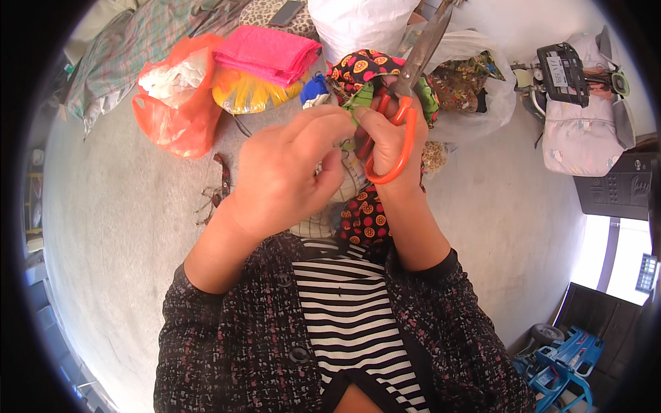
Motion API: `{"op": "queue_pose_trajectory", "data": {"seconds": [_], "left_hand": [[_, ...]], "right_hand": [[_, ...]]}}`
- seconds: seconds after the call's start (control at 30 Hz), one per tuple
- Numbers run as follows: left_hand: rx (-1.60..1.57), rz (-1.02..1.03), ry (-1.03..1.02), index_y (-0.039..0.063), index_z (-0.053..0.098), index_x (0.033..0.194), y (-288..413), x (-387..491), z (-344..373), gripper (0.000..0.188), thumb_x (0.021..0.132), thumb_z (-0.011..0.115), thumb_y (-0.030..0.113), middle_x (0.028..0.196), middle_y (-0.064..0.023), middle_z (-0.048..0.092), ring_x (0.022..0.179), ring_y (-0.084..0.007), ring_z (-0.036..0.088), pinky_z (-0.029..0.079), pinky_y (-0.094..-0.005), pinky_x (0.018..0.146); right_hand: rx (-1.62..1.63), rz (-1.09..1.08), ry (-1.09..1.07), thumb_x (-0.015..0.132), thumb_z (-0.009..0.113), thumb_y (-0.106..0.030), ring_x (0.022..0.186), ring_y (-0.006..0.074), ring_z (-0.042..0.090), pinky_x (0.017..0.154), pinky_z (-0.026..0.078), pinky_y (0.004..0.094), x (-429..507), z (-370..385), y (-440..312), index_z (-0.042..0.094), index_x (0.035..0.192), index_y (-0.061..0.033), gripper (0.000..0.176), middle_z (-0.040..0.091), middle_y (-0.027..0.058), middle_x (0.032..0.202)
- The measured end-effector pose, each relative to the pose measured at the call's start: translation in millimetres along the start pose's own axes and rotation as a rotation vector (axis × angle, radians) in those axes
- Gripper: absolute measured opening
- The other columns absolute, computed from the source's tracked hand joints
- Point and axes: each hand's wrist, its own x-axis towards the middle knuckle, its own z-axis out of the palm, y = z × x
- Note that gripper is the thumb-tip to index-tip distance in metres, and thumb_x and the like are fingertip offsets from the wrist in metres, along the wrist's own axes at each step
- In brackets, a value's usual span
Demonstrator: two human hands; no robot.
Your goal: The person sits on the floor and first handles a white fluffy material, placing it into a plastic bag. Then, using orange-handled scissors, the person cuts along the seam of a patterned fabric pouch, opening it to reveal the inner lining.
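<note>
My right hand (395,139) grips a pair of scissors (413,72) by its orange handles, and the blades point up and away from me. The right thumb also presses on a piece of green cloth (363,97). Curled fingers of my left hand (289,170) touch the edge of that cloth; whether they pinch it is hidden. Around the right hand is black fabric (364,64) printed with orange slices and red dots. More of the same print (365,217) hangs below, beside pale checked cloth (348,188). A blue and white cloth piece (315,92) sits just past the left fingers.
Ahead stand a red plastic bag (178,121) of white material, folded pink cloth (266,51) on a yellow bundle (253,95), and a white sack (361,26). A clear bag (496,103) holds patterned cloth. Right are a scooter's basket (563,75) and a blue wheeled frame (563,361). Dark strips (222,178) lie left.
</note>
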Motion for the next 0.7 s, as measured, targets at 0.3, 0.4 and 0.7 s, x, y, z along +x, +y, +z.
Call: {"op": "queue_pose_trajectory", "data": {"seconds": [0.3, 0.4, 0.7], "left_hand": [[-0.001, -0.295, -0.296, 0.007, 0.060, 0.095, -14, -6, 0, 0.025, 0.077, 0.073, 0.018, 0.084, -0.0111, 0.063, 0.070, -0.0315, 0.063, 0.049, -0.0398, 0.059], [-0.171, -0.444, -0.371, 0.004, 0.060, 0.087, -26, -5, -2, 0.025, 0.077, 0.076, 0.021, 0.079, -0.0100, 0.062, 0.068, -0.0253, 0.061, 0.046, -0.0363, 0.059], [-0.484, -0.501, -0.380, 0.002, 0.057, 0.081, -30, -14, -1, 0.021, 0.076, 0.077, 0.006, 0.074, 0.0013, 0.051, 0.064, -0.0061, 0.043, 0.037, -0.0253, 0.055]], "right_hand": [[-0.058, -0.058, -0.017, 0.076, 0.068, 0.003, 0.061, 0.0097, 0.054, 0.056, 0.045, 0.0251, -3, 2, 11, 0.051, 0.119, 0.0021, 0.046, 0.057, 0.0007, 0.075], [-0.054, -0.079, -0.077, 0.075, 0.069, 0.004, 0.061, 0.0073, 0.050, 0.057, 0.045, 0.0228, -3, 3, 14, 0.052, 0.111, 0.0006, 0.040, 0.054, -0.0012, 0.074], [-0.197, -0.038, -0.114, 0.075, 0.071, 0.001, 0.061, 0.0082, 0.051, 0.057, 0.045, 0.0239, -1, 1, 11, 0.053, 0.110, 0.0015, 0.039, 0.057, 0.0007, 0.075]]}}
